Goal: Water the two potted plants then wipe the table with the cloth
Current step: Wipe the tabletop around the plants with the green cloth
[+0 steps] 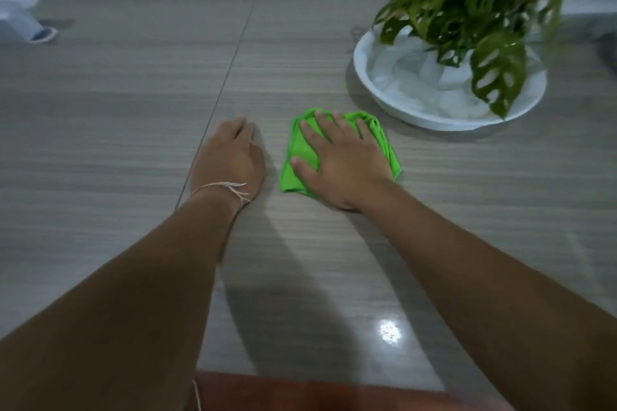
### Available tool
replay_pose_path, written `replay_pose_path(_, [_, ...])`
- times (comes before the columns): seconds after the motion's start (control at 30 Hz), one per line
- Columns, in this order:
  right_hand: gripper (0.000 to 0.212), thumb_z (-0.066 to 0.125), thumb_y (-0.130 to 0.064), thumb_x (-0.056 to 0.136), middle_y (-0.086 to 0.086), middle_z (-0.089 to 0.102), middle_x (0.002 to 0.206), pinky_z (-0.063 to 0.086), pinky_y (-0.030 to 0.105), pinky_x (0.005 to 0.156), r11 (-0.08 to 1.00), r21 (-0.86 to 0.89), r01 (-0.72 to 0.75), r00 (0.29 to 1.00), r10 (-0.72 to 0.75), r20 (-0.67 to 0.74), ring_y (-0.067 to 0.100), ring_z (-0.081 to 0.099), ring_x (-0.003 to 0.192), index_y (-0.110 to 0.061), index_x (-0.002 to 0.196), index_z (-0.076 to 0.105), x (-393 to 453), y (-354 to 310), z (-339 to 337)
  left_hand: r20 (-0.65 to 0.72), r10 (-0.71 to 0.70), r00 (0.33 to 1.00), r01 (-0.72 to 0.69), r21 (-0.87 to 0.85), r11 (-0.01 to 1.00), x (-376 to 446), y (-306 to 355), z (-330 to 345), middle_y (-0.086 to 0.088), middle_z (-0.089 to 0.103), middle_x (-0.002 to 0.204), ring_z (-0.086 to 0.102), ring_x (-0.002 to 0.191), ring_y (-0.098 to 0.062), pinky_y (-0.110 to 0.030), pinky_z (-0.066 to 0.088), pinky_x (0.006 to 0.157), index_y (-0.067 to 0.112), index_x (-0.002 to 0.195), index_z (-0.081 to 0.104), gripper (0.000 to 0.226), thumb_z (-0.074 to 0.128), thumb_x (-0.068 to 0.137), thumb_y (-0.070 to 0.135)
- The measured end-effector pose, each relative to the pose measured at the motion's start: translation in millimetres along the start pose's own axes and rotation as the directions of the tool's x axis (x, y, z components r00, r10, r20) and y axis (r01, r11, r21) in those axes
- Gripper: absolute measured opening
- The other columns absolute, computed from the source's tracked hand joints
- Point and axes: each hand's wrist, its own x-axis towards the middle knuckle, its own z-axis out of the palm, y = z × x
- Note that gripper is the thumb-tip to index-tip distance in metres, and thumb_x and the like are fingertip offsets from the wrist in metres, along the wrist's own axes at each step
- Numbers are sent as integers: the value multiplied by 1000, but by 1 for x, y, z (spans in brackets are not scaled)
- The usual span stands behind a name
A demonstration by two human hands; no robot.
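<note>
- Both hands down: our right hand (337, 160) presses flat, fingers spread, on the green cloth (300, 157) for wiping.
- Our left hand (230, 160), loosely curled and empty, braces on the desk (117, 130).

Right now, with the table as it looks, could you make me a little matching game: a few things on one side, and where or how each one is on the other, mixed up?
Things:
1. green cloth
2. left hand
3. white dish
4. right hand

Descriptions:
A. rests on the bare table beside the cloth, holding nothing
B. holds the leafy plant, at the far right
C. lies folded on the table under a flat palm
D. presses down on the cloth with fingers spread

Pairs: 1-C, 2-A, 3-B, 4-D
</note>
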Motion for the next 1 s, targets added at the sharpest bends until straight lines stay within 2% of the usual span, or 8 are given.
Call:
replay_pose_path(0.1, [80,15,-72,91,-1,13,171,5,51,126,1000,-25,15,1000,-15,18,23,8,157,-32,161,20,-50,44,-8,23,42,999,-44,74,996,-27,31,4,-17,48,149,41,139,-36,-50,35,111,5,140,52,63,26,94,40])
replay_pose_path(0.17, [79,19,-72,92,1,21,169,12,53,125,999,-29,-19,1000,19,1,26,17,156,-31,159,28,-84,85,-15,46,98,994,-101,92,991,-47,62,9,-13,48,149,40,139,-33,-52,36,108,10,140,51,58,28,96,41])
replay_pose_path(0.27, [76,28,-71,92,3,33,165,23,55,122,990,-31,-140,990,139,-24,28,29,152,-29,155,39,-126,150,-25,110,178,978,-181,26,983,-63,128,26,-7,42,156,34,147,-29,-53,31,115,16,146,46,60,25,98,44])
replay_pose_path(0.4, [83,20,-75,88,-2,23,168,13,51,125,960,-38,-278,960,278,-20,24,19,155,-32,159,29,-147,223,-39,180,367,913,-365,-48,930,-71,242,58,0,30,163,20,153,-23,-50,18,122,21,154,35,62,23,98,46])
replay_pose_path(0.47, [86,15,-77,86,-3,19,169,10,50,125,947,-46,-319,948,318,-26,23,15,156,-33,160,25,-144,253,-43,200,402,894,-398,-58,915,-64,290,72,0,26,164,16,154,-22,-52,14,123,20,155,31,64,22,97,45])
replay_pose_path(0.67, [87,11,-78,86,-4,12,170,5,49,126,923,-26,-383,924,382,-36,21,8,157,-34,161,16,-94,343,-51,275,331,903,-339,-20,941,-29,368,93,-1,19,166,7,155,-18,-53,10,123,18,157,22,77,7,86,43])
replay_pose_path(0.83, [82,17,-77,92,-5,9,171,5,50,125,943,-34,-331,944,330,-18,22,7,157,-34,161,13,-45,405,-60,291,275,917,-301,49,952,-10,384,104,1,18,166,16,152,-17,-46,19,121,22,157,22,73,11,92,53])
replay_pose_path(1.0, [78,18,-73,96,-3,5,171,1,50,125,953,-30,-303,953,303,-14,23,4,157,-33,162,10,-25,421,-66,252,297,921,-315,34,948,2,392,107,-6,26,164,21,152,-20,-41,21,123,18,156,28,70,17,95,52])
